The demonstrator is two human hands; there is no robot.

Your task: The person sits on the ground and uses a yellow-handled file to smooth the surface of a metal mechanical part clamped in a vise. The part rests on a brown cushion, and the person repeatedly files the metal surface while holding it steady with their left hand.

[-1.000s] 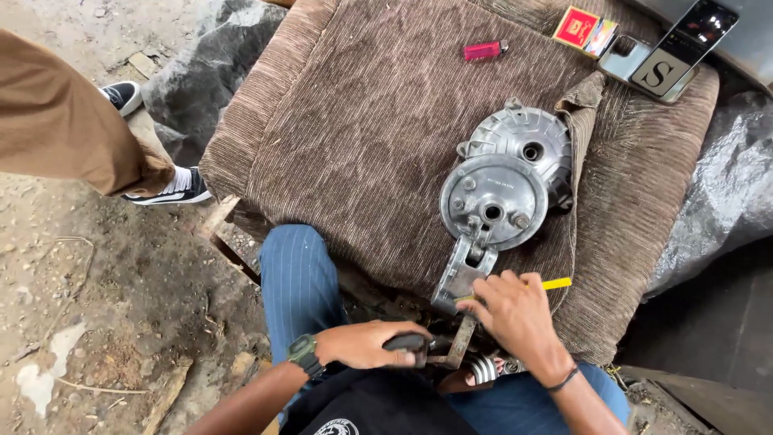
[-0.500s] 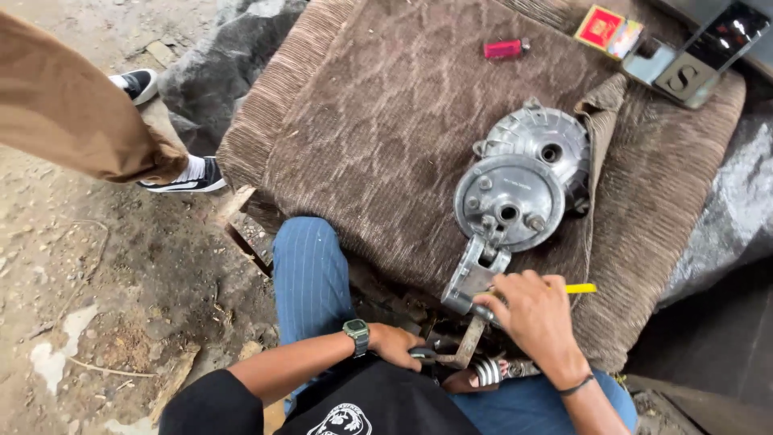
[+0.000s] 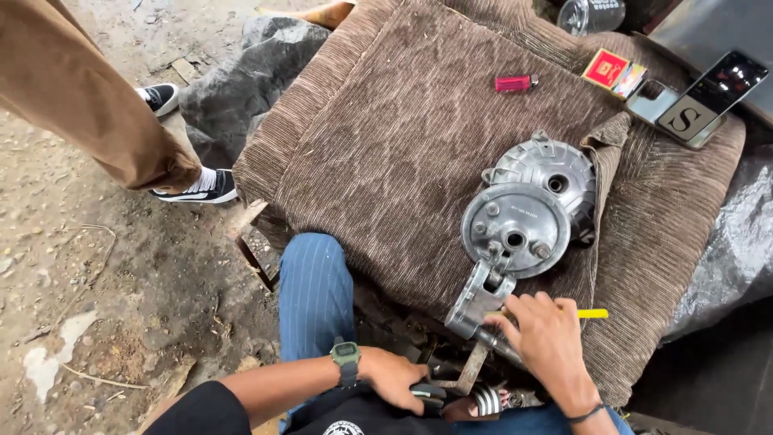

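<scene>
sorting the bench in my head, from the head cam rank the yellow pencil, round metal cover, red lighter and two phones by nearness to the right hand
From the right hand:
1. yellow pencil, just beside it.
2. round metal cover, above it on the cushion.
3. red lighter and phones, far top edge; too close to call.

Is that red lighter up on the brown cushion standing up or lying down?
Lying down. The red lighter rests flat on its side on the brown cushion, its long body running left to right.
</scene>
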